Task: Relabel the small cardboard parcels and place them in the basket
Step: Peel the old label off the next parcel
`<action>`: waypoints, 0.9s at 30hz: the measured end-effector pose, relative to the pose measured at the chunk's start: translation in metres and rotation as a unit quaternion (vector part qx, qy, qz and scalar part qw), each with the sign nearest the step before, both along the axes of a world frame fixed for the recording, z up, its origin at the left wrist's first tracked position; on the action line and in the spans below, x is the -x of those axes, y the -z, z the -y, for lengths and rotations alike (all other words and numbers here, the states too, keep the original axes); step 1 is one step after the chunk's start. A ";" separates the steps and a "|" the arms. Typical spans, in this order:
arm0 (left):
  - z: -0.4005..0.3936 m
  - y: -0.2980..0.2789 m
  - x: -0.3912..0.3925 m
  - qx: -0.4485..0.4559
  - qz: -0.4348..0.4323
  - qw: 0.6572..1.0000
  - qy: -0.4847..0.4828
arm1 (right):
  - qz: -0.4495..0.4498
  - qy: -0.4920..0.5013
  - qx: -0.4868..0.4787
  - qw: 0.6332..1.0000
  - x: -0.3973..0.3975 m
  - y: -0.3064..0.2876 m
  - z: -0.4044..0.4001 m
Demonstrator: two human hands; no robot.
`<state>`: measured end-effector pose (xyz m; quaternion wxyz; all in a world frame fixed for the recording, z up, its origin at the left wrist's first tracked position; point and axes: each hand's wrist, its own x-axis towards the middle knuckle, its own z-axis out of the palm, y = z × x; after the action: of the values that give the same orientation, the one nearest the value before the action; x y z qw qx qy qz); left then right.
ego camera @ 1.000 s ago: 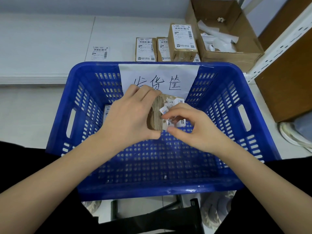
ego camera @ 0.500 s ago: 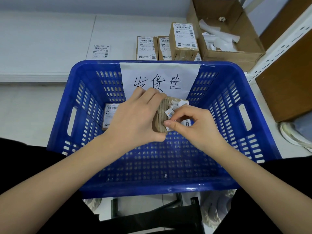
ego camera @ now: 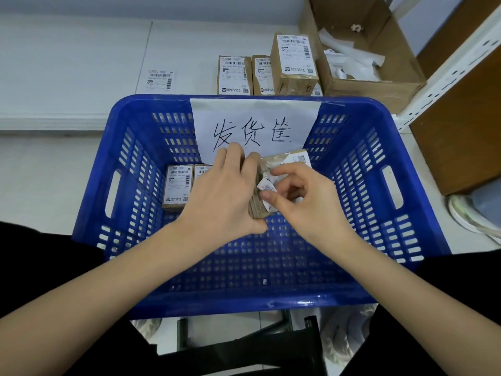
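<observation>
Label (ego camera: 267, 189) further peeled; parcels (ego camera: 177, 185) beside.

Table (ego camera: 81, 63) bears parcels (ego camera: 234, 75) (labelled).

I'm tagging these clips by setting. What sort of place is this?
Probably a small shipping or packing room. Small cardboard parcels with barcode labels stand on a white table, a blue basket holds more, and an open carton holds paper scraps.
</observation>
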<state>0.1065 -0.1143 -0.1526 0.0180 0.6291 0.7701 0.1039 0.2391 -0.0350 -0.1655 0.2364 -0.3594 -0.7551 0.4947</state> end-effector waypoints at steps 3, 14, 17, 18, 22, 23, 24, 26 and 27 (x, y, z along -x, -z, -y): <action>0.000 0.002 0.001 0.004 -0.003 1.000 -0.001 | 0.066 -0.024 -0.009 0.998 -0.001 0.002 -0.004; -0.004 0.001 0.010 -0.015 -0.002 0.999 0.044 | 0.040 -0.050 0.057 0.996 -0.008 -0.008 -0.019; -0.003 0.001 0.011 -0.022 0.013 0.998 0.051 | 0.038 -0.038 0.046 0.998 -0.009 -0.009 -0.024; -0.003 0.000 0.012 -0.025 0.015 0.998 0.054 | 0.036 -0.031 0.047 0.998 -0.009 -0.010 -0.026; -0.001 -0.001 0.012 -0.036 0.022 0.997 0.068 | 0.033 -0.020 0.047 0.998 -0.010 -0.014 -0.029; -0.001 -0.001 0.012 -0.038 0.026 0.996 0.071 | 0.031 -0.018 0.048 0.998 -0.010 -0.014 -0.029; -0.001 -0.001 0.013 -0.039 0.031 0.996 0.071 | 0.030 -0.015 0.048 0.998 -0.010 -0.015 -0.028; -0.001 -0.001 0.014 -0.038 0.038 0.996 0.070 | 0.026 -0.008 0.046 0.999 -0.010 -0.015 -0.029; -0.001 0.000 0.014 -0.039 0.039 0.996 0.069 | 0.025 -0.004 0.043 0.999 -0.011 -0.015 -0.030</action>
<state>0.0924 -0.1134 -0.1523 0.0307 0.6765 0.7189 0.1570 0.2497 -0.0054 -0.1504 0.1996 -0.3781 -0.7403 0.5188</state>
